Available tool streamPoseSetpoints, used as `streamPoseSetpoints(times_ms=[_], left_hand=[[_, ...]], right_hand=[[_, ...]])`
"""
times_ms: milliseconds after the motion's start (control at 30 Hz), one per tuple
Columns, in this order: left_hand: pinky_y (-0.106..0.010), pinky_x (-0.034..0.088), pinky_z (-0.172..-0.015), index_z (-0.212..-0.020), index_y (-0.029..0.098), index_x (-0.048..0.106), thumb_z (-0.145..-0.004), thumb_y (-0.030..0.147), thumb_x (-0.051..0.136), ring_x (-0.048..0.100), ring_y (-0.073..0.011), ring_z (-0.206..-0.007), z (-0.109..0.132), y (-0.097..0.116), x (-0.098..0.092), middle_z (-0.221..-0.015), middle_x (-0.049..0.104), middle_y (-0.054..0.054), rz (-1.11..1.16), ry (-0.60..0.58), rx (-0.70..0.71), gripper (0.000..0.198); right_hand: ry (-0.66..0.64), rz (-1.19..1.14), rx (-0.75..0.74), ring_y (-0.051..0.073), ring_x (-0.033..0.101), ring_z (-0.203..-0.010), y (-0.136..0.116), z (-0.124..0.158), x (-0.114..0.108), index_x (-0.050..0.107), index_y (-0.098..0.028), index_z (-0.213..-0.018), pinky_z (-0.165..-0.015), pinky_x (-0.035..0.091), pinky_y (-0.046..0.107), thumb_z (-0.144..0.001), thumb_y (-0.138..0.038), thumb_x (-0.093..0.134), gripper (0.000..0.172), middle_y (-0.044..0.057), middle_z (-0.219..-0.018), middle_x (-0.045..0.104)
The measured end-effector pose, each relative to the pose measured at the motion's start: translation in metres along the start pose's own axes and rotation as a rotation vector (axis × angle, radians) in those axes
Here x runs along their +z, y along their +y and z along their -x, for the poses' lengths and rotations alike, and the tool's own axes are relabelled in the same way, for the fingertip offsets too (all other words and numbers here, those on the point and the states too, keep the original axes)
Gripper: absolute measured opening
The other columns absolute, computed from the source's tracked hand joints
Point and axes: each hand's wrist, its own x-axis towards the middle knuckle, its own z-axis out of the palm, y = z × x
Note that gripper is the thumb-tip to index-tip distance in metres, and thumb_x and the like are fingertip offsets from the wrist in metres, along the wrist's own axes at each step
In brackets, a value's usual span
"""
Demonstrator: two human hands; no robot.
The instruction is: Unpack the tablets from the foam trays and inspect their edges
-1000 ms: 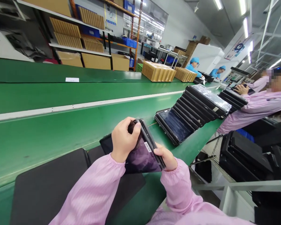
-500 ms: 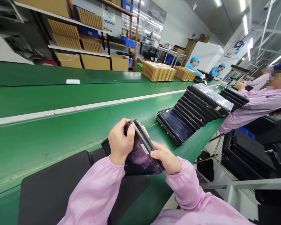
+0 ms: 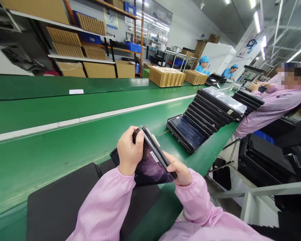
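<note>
Tilted black tablet (image 3: 150,164) gripped by left hand (image 3: 128,152), right hand (image 3: 177,169), above mat (image 3: 60,207).

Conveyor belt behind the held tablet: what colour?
Green conveyor belt with a white stripe; head view.

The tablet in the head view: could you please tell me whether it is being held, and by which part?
Yes, the tablet is held tilted on edge, with the left hand at its upper end and the right hand at its lower edge.
</note>
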Motion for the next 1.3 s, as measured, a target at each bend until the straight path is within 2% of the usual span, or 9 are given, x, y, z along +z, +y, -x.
streamPoseSetpoints(times_ms=[133,267,400,500,600,733,900,1000,1300], left_hand=[[-0.029,0.041,-0.057,-0.067,0.025,0.05,-0.08,0.041,0.042,0.055,-0.0175,-0.058,-0.002,-0.002,0.0,-0.058,0.058,0.001,0.044,-0.01,-0.015,0.022],[-0.029,0.046,-0.06,-0.069,0.024,0.053,-0.081,0.043,0.041,0.059,-0.0184,-0.061,-0.004,-0.003,-0.004,-0.063,0.064,-0.001,0.171,-0.051,-0.034,0.025],[-0.032,0.052,-0.07,-0.082,0.023,0.062,-0.074,0.048,0.051,0.066,-0.0218,-0.074,-0.004,-0.005,-0.011,-0.079,0.072,-0.004,0.277,-0.108,0.074,0.029],[-0.031,0.052,-0.069,-0.083,0.023,0.063,-0.071,0.042,0.057,0.066,-0.0209,-0.073,-0.006,-0.004,-0.014,-0.077,0.071,-0.002,0.286,-0.126,0.079,0.023],[-0.031,0.053,-0.068,-0.079,0.023,0.062,-0.069,0.038,0.056,0.066,-0.0198,-0.07,-0.007,-0.005,-0.016,-0.074,0.071,-0.001,0.287,-0.088,0.04,0.019],[-0.03,0.051,-0.066,-0.077,0.023,0.062,-0.069,0.038,0.055,0.063,-0.0189,-0.068,-0.01,-0.007,-0.017,-0.073,0.068,-0.001,0.238,-0.03,0.054,0.018],[-0.03,0.049,-0.065,-0.077,0.023,0.063,-0.07,0.038,0.055,0.058,-0.0185,-0.068,-0.012,-0.01,-0.014,-0.073,0.063,-0.001,0.172,0.02,0.1,0.019],[-0.03,0.048,-0.064,-0.081,0.022,0.065,-0.071,0.036,0.055,0.057,-0.018,-0.067,-0.011,-0.01,-0.013,-0.074,0.062,0.0,0.174,0.031,0.108,0.02],[-0.031,0.048,-0.063,-0.087,0.021,0.067,-0.071,0.036,0.054,0.054,-0.0181,-0.065,-0.009,-0.009,-0.017,-0.073,0.06,0.0,0.183,-0.007,0.11,0.025]], right_hand=[[-0.046,0.05,-0.033,0.034,0.055,-0.127,-0.005,0.0,0.001,0.07,-0.019,-0.118,-0.118,0.03,0.048,-0.054,-0.029,0.052,0.067,0.006,-0.125,0.07],[-0.203,0.228,-0.036,0.03,0.055,-0.125,-0.015,0.002,0.001,0.063,-0.02,-0.129,-0.116,0.034,0.044,-0.064,-0.026,0.057,0.066,0.005,-0.13,0.066],[-0.325,0.369,-0.08,0.028,0.06,-0.119,-0.026,-0.002,0.0,0.056,-0.018,-0.137,-0.109,0.041,0.041,-0.075,-0.028,0.054,0.063,0.007,-0.129,0.065],[-0.407,0.593,-0.137,0.027,0.062,-0.114,-0.041,-0.008,0.0,0.054,-0.017,-0.14,-0.106,0.044,0.04,-0.08,-0.029,0.053,0.061,0.008,-0.13,0.066],[-0.471,0.807,-0.186,0.029,0.063,-0.113,-0.054,-0.015,-0.002,0.055,-0.015,-0.139,-0.103,0.046,0.041,-0.084,-0.033,0.056,0.058,0.011,-0.13,0.066],[-0.523,0.736,-0.215,0.029,0.061,-0.12,-0.055,-0.025,-0.009,0.054,-0.013,-0.141,-0.109,0.042,0.04,-0.086,-0.035,0.054,0.059,0.013,-0.134,0.064],[-0.554,0.644,-0.129,0.029,0.059,-0.125,-0.045,-0.035,-0.025,0.052,-0.012,-0.143,-0.112,0.04,0.04,-0.083,-0.04,0.06,0.067,0.013,-0.139,0.061],[-0.566,0.619,-0.099,0.028,0.059,-0.126,-0.042,-0.037,-0.032,0.052,-0.01,-0.143,-0.112,0.04,0.039,-0.081,-0.037,0.06,0.068,0.014,-0.139,0.061],[-0.608,0.606,-0.139,0.026,0.062,-0.122,-0.044,-0.035,-0.03,0.05,-0.008,-0.144,-0.109,0.043,0.037,-0.081,-0.029,0.059,0.067,0.014,-0.134,0.065]])
